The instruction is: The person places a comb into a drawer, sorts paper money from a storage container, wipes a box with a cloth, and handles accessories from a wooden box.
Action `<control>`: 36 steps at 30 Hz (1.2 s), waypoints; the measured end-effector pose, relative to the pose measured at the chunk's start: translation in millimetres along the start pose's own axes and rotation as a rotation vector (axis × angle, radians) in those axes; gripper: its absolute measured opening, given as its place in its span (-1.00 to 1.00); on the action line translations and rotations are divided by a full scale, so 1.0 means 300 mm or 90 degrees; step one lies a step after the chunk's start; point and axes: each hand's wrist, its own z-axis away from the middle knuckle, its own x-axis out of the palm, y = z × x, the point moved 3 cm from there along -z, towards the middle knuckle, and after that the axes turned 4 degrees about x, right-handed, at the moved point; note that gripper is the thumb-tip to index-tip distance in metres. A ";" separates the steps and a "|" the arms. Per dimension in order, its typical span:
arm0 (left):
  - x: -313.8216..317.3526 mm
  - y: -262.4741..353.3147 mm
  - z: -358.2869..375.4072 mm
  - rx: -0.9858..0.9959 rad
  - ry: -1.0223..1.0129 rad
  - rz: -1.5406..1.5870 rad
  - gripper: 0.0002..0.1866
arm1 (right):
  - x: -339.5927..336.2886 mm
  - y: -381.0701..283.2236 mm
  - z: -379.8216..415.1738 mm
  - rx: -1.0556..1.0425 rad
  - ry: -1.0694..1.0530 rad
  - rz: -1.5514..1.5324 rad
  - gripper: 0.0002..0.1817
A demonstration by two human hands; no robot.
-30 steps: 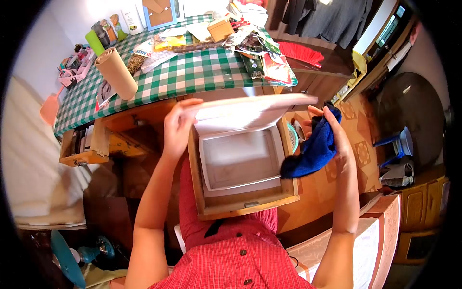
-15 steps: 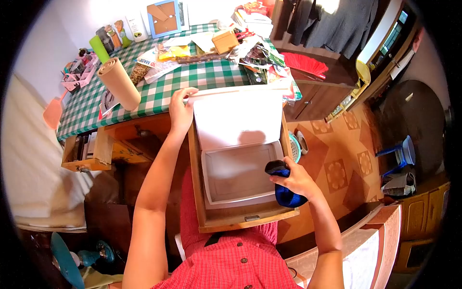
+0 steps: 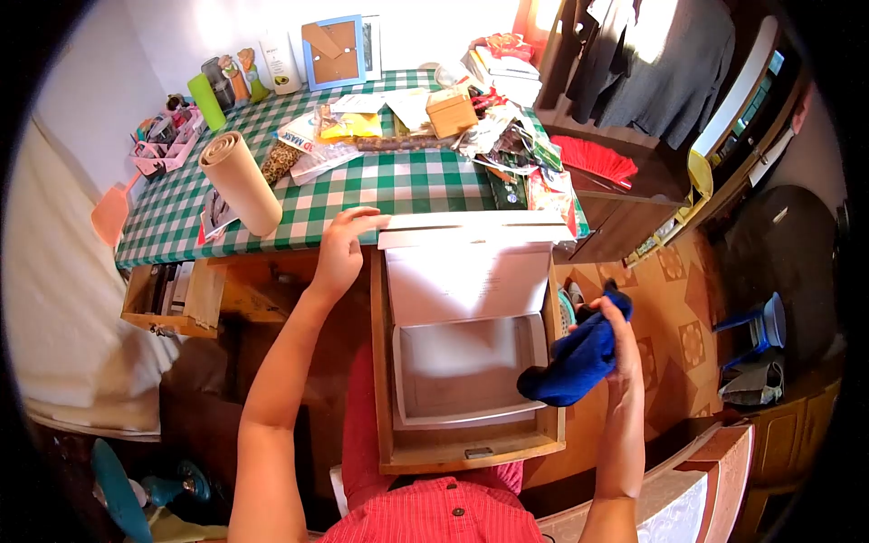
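Observation:
A white cardboard box (image 3: pixel 471 412) with its hinged lid (image 3: pixel 466 276) raised sits inside a pulled-out wooden drawer (image 3: pixel 385 380). The box holds nothing that I can see. My left hand (image 3: pixel 342 253) is at the lid's upper left corner, its fingertips bent against the edge. To the right of the drawer, my right hand (image 3: pixel 620 339) grips a soft blue cloth item (image 3: pixel 575 362) with black ends, possibly a sock. It hangs by the box's right side, partly over the drawer's edge.
Behind the drawer stands a table with a green checked cloth (image 3: pixel 407 185), bearing a rolled brown sheet (image 3: pixel 240 185), a small cardboard box (image 3: pixel 451 113) and papers. Another open drawer (image 3: pixel 172 299) juts out at left. A blue stool (image 3: pixel 765 326) stands at right.
My right hand has turned and moved right and slightly up with the blue cloth item, which is now more spread out. My left hand stays at the lid's corner. The view has shifted.

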 end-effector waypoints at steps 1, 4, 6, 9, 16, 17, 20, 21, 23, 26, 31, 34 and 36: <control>-0.004 -0.020 -0.024 -0.046 0.010 0.035 -0.47 | -0.013 -0.010 -0.016 0.014 -0.027 -0.084 -0.70; 0.019 -0.092 -0.126 -0.182 0.015 0.141 -0.69 | -0.028 -0.036 -0.045 0.025 -0.026 -0.213 -0.72; 0.057 -0.118 -0.225 -0.313 0.025 0.307 -0.74 | -0.049 -0.040 -0.073 0.018 -0.005 -0.265 -0.73; 0.145 -0.173 -0.383 -0.479 -0.006 0.538 -0.58 | -0.059 -0.032 -0.091 0.023 0.027 -0.265 -0.71; 0.395 -0.229 -0.639 -0.785 0.021 0.700 -0.28 | -0.048 -0.082 -0.087 0.003 0.076 -0.269 -0.72; 0.410 -0.231 -0.656 -0.787 0.021 0.700 -0.28 | -0.043 -0.097 -0.083 -0.008 0.069 -0.277 -0.72; 0.445 -0.223 -0.679 -0.819 0.048 0.803 -0.35 | -0.024 -0.126 -0.077 -0.017 0.063 -0.283 -0.71; 0.437 -0.205 -0.691 -0.785 0.030 0.819 -0.37 | -0.010 -0.136 -0.075 -0.028 0.052 -0.274 -0.71; 0.439 -0.193 -0.704 -0.751 0.014 0.833 -0.39 | 0.022 -0.149 -0.087 -0.038 0.038 -0.265 -0.71; 0.451 -0.227 -0.711 -0.747 0.084 0.844 -0.43 | 0.086 -0.186 -0.114 -0.051 0.010 -0.258 -0.72; 0.369 -0.220 -0.682 -0.714 0.182 0.831 -0.50 | 0.265 -0.315 -0.176 -0.121 -0.115 -0.270 -0.72; 0.308 -0.254 -0.647 -0.697 0.175 0.851 -0.45 | 0.423 -0.399 -0.229 -0.192 -0.086 -0.278 -0.69; 0.265 -0.245 -0.612 -0.765 0.233 0.893 -0.42 | 0.546 -0.440 -0.237 -0.192 -0.070 -0.213 -0.66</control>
